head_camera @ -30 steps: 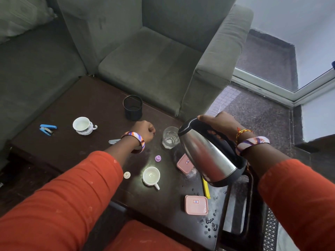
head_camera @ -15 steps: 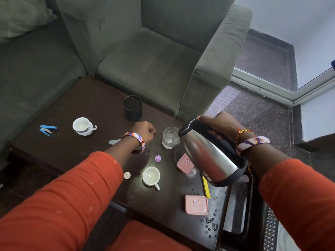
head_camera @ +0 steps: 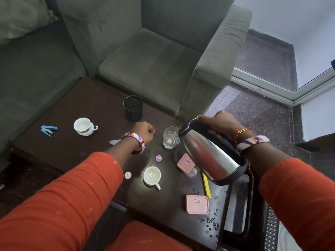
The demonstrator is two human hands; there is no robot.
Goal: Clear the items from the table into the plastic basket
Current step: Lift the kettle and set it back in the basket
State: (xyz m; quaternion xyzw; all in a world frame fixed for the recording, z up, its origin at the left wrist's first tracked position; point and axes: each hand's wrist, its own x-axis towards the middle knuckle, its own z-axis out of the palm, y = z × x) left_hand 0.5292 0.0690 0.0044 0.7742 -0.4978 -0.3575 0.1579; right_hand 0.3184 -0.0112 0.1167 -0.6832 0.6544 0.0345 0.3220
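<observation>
Little looks cleared: the right hand (head_camera: 220, 124) grips the kettle (head_camera: 210, 156) lifted beside the glass (head_camera: 170, 137), the left hand (head_camera: 144, 130) rests fisted, seemingly empty, left of the glass, cups, boxes and stapler remain on the table (head_camera: 81, 98), and no basket is identifiable.

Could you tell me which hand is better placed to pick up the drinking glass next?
Left. The left hand rests as a fist on the table beside the glass, while the right hand grips the kettle.
</observation>
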